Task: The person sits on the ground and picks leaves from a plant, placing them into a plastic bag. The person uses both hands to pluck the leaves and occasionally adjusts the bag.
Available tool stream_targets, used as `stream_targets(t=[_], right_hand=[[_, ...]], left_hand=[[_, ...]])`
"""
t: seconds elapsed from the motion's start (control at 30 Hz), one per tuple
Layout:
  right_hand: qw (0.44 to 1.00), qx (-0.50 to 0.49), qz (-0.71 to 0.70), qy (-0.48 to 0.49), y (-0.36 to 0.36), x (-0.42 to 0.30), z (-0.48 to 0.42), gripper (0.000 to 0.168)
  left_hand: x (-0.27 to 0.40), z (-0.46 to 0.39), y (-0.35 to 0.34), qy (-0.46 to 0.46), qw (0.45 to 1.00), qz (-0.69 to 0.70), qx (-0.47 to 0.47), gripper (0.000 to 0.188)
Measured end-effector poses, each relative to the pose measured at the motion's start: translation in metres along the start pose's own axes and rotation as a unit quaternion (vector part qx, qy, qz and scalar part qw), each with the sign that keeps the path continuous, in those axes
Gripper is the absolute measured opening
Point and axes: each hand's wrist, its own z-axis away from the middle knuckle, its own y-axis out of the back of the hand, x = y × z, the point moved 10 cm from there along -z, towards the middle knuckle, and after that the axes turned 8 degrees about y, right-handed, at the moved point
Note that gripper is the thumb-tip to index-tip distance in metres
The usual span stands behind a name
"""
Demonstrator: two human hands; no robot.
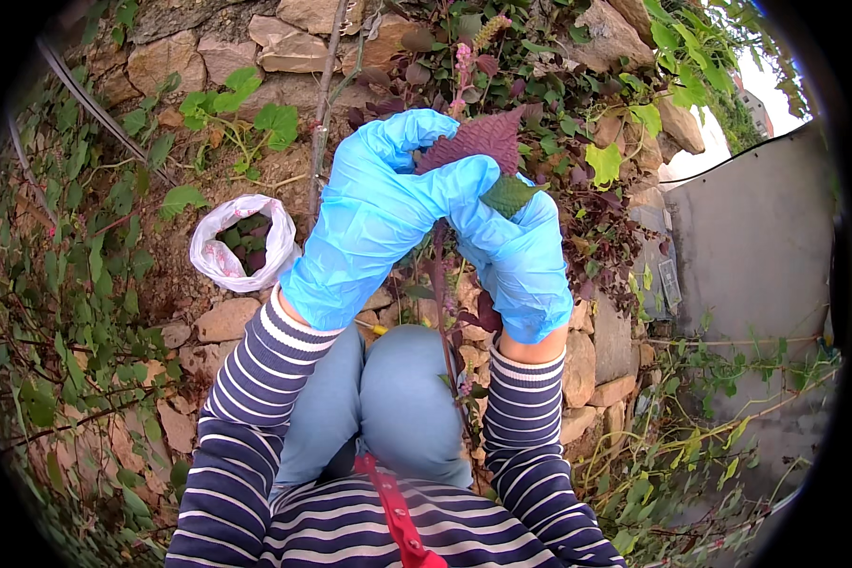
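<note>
Both my hands wear blue disposable gloves and meet in front of my knees. My left hand [376, 213] holds a wrinkled, toothed purple leaf [479, 140], apparently perilla, between its curled fingers and thumb. My right hand [515, 259] is closed just beside it, with a green leaf [511, 195] pinched at its fingertips, close to the left thumb. Whether the two leaves are joined is hidden. A dark purple plant stem [439, 277] runs down below the hands, past my right knee. Left of my left wrist, a white plastic bag [202, 245] stands with its mouth spread, holding dark green and purple leaves [248, 241].
Purple-leaved plants [539, 121] with a pink flower spike [463, 67] grow before a rough stone wall [167, 62]. A thin woody stem [324, 106] rises left of my hands. Vines [106, 284] crowd the left side; a grey panel [745, 241] stands at the right.
</note>
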Motion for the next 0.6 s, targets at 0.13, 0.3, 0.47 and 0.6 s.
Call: stream_targets(t=[0.13, 0.3, 0.47, 0.6], right_hand=[[0.997, -0.008, 0.073, -0.027, 0.001, 0.002, 0.002, 0.016], [0.995, -0.007, 0.097, -0.018, 0.001, 0.003, 0.002, 0.014], [0.999, -0.005, 0.053, -0.013, 0.001, 0.005, 0.002, 0.015], [0.998, 0.007, 0.050, -0.026, 0.002, 0.006, 0.003, 0.015]], left_hand=[[0.007, 0.003, -0.002, 0.008, 0.999, 0.041, -0.005, 0.017], [0.023, 0.005, 0.001, 0.019, 0.999, 0.009, -0.030, 0.027], [0.010, 0.010, 0.021, 0.146, 0.977, -0.068, 0.139, 0.043], [0.010, 0.016, 0.019, 0.141, 0.984, -0.016, 0.109, 0.047]])
